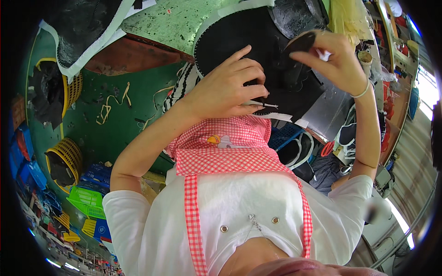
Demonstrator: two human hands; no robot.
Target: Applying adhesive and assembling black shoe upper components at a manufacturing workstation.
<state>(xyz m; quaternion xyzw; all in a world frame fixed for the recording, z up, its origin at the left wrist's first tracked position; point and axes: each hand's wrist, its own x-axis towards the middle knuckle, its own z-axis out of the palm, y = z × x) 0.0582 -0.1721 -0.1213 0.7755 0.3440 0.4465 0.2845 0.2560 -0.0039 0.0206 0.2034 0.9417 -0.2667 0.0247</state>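
Observation:
A large black panel [239, 39] with a white toothed edging lies in front of me, reaching over my lap. My left hand [235, 87] rests on its near part, index finger stretched out and the other fingers curled toward the thumb at the panel's edge. By those fingertips a thin pale strip [269, 106] sticks out; its other end is hidden. Raised over the panel's right side, my right hand [334, 57] pinches a small curved black piece [301, 42] between thumb and fingers. A shiny dark rounded piece [299, 16] lies at the panel's far edge.
Another black panel with white edging [83, 34] hangs over the green worktable [165, 23] at far left. Yellow baskets [76, 87] with black pieces and a green crate [87, 201] stand left. Red scissor handles [327, 148] and a blue basket [281, 137] are near my right side.

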